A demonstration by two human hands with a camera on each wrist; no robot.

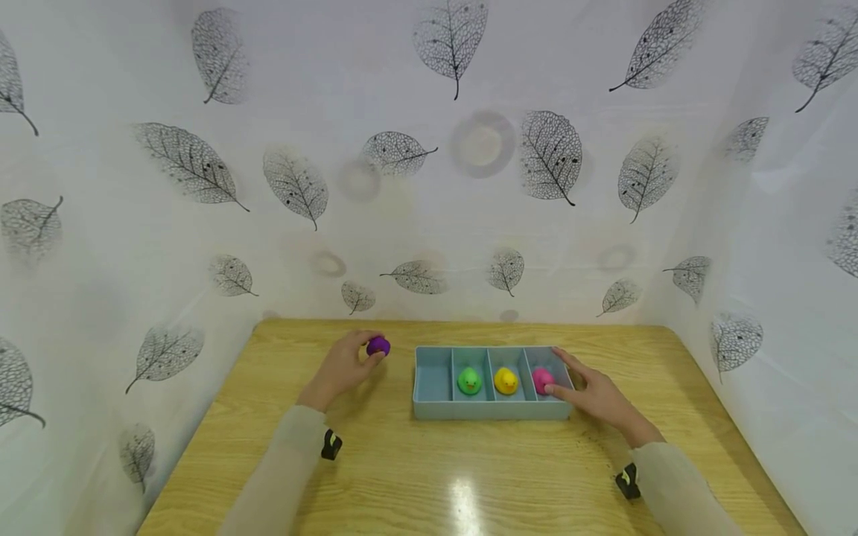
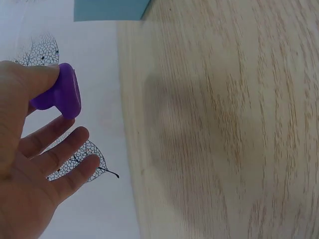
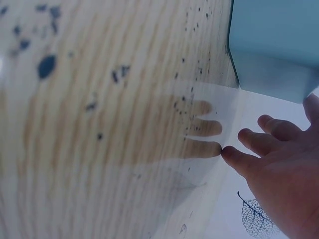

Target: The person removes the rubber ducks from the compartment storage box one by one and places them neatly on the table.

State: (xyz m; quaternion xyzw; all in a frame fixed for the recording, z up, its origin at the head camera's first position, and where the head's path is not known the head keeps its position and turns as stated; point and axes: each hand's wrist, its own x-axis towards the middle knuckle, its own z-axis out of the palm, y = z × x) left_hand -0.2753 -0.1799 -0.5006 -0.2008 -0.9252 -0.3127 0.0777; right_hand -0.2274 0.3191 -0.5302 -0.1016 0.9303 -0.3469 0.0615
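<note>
Purple toy (image 1: 378, 347) pinched in left hand (image 1: 342, 369), left of the tray (image 1: 492, 411), whose long axis runs left-right with its left end nearer that hand; right hand (image 1: 599, 396) at the right end, can't tell if gripping.

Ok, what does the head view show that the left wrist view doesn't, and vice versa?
Only the head view shows the green duck, yellow duck and pink duck, each in its own compartment of the tray, plus the right hand at the tray's right end. Only the left wrist view shows the palm of the left hand. Both show that hand holding a purple toy, some of the tray, the wood-grain table and the leaf-patterned cloth.
</note>
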